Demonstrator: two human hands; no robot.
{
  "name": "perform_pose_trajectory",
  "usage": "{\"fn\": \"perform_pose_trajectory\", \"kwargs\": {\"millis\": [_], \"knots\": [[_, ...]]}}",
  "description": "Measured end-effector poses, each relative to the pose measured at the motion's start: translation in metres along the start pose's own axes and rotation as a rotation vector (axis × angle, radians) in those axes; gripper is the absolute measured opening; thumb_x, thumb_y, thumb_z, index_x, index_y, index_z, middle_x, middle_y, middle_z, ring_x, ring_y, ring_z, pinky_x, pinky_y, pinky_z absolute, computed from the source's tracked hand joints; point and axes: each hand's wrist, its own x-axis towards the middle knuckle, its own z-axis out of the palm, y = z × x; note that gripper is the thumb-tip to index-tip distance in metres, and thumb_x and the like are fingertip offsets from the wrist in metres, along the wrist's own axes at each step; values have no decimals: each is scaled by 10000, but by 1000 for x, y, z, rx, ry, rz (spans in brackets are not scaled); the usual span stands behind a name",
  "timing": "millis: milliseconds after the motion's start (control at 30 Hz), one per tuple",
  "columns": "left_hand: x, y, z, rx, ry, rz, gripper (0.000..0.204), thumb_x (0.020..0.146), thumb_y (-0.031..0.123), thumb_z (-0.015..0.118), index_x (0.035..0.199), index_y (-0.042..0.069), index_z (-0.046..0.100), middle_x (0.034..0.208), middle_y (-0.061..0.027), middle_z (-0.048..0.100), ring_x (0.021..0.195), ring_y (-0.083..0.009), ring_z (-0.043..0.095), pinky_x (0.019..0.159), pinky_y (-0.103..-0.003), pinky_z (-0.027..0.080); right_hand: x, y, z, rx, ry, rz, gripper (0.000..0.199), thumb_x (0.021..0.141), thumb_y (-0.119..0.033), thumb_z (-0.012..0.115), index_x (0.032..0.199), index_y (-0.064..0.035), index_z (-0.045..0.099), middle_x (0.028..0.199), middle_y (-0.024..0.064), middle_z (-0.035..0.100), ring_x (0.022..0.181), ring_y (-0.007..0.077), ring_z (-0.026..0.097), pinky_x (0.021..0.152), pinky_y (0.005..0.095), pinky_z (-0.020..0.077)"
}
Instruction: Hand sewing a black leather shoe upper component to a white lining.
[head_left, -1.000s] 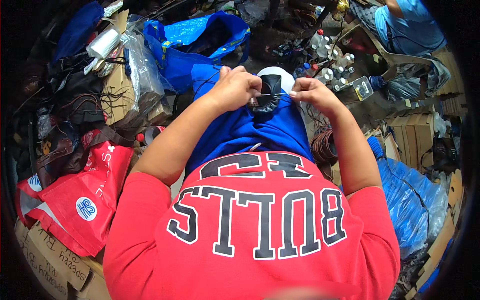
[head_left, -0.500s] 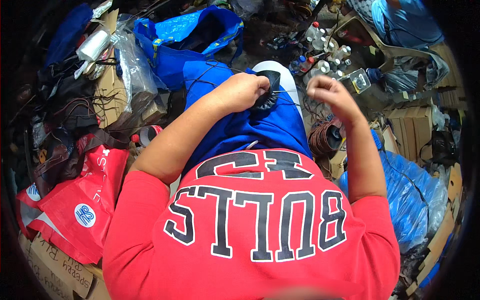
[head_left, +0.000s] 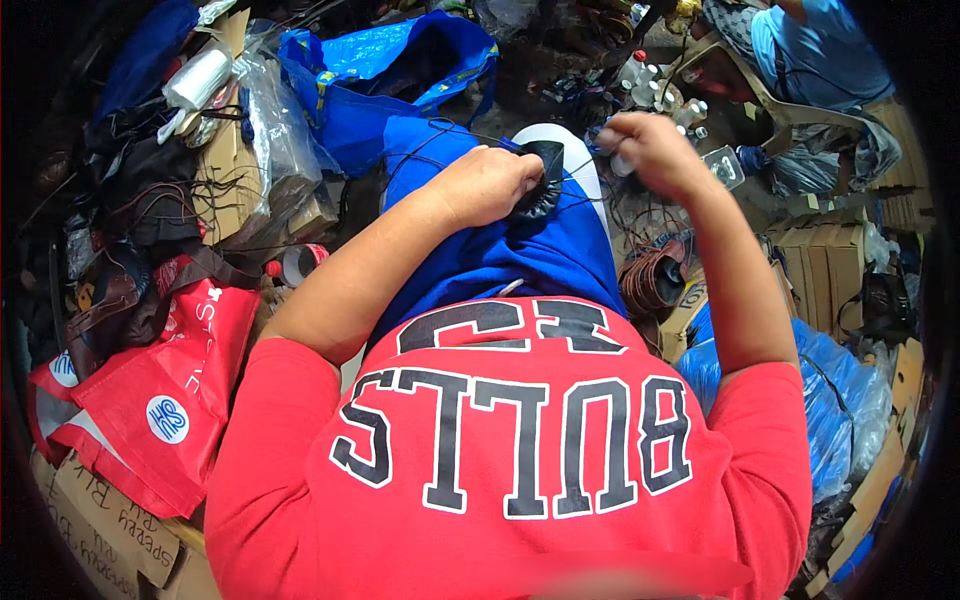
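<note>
Left hand fingers clamped on black leather piece over blue-clad knee — keep hold firm. Right hand fingers pinched on dark thread, raised right — draw taut, steady, avoid snagging.

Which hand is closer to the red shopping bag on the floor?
The left. The left hand holds the small black leather piece, above the red shopping bag; the right hand is raised farther away.

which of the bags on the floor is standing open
The big blue tote bag beyond the left hand: its mouth gapes with a dark inside, while the red bag at the lower left lies flat.
</note>
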Motion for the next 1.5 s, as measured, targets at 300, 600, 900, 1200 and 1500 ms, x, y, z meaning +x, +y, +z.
{"fn": "perform_pose_trajectory", "kwargs": {"millis": [300,600,900,1200,1500], "knots": [[3,-1,2,-17,-12,0,124,830,151,558,910,56,569,788,-197,611,785,-388,592,672,-458,461,-23,68,1,-284,-196,118,464,681,-294,724,1118,-185,612,1078,125,584,1060,304,548,949,475,392],[7,-6,6,5,0,89,107,821,148,550,884,62,561,739,-180,596,748,-379,590,645,-461,455,-12,-28,34,-605,-174,-485,60,792,-126,516,818,-140,568,738,52,623,783,235,614,740,357,390],[-84,-57,-32,357,97,-59,99,822,132,483,875,144,566,747,-76,599,799,-267,598,690,-411,406,-30,26,27,-558,-130,-381,92,807,-96,538,875,-149,571,738,66,613,770,257,594,799,370,392],[-75,-3,-88,-1064,542,81,105,869,115,608,868,12,622,878,-72,617,837,-153,583,786,-272,446,-11,-8,13,1055,136,7,200,836,-193,661,910,-8,659,858,36,638,804,109,574,757,250,447],[-85,23,-46,-130,118,5,154,862,174,597,903,31,638,829,-104,651,746,-243,627,684,-337,496,-42,-28,46,285,-189,-265,247,888,-235,578,1019,-29,611,789,131,618,728,204,599,668,326,475]]}}
